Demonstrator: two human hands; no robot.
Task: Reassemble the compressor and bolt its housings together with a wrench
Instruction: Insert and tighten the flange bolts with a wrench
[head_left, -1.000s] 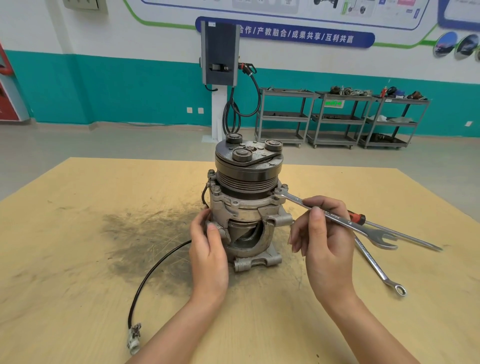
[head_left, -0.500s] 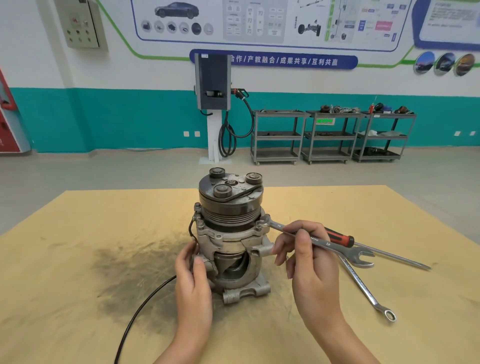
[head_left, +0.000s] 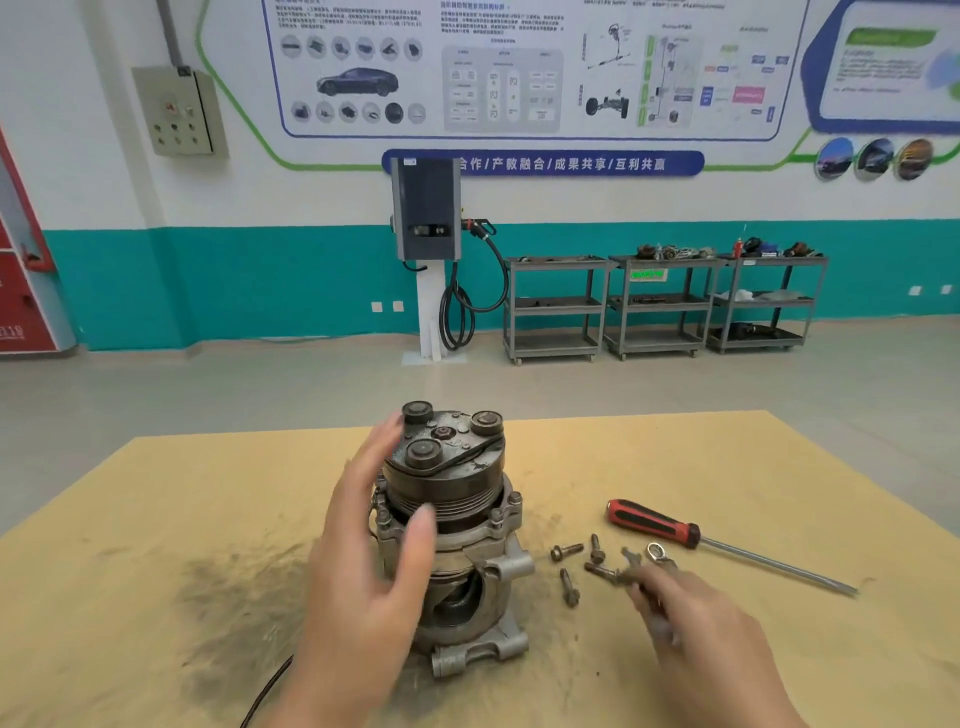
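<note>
The compressor (head_left: 467, 525) stands upright on the yellow table (head_left: 156, 519), dark pulley on top and grey housings below. My left hand (head_left: 363, 571) is open beside the pulley, fingers at its left side and thumb in front of the grooves. My right hand (head_left: 701, 644) is blurred low on the table to the right, lying over two wrenches whose heads (head_left: 655, 552) stick out beyond its fingertips. Its grip is unclear. Several loose bolts (head_left: 567, 552) lie between the compressor and that hand.
A red-handled screwdriver (head_left: 655, 524) lies to the right, its shaft pointing toward the table's right edge. A black cable (head_left: 267, 691) runs off the compressor's base at the lower left. Dark grime (head_left: 223, 597) marks the table to the left. Shelving carts (head_left: 654, 306) stand far behind.
The wrench has come off the flange bolt, and my right hand dropped right to the table. My left hand rose from the lower housing to the pulley. The view tilted upward.
</note>
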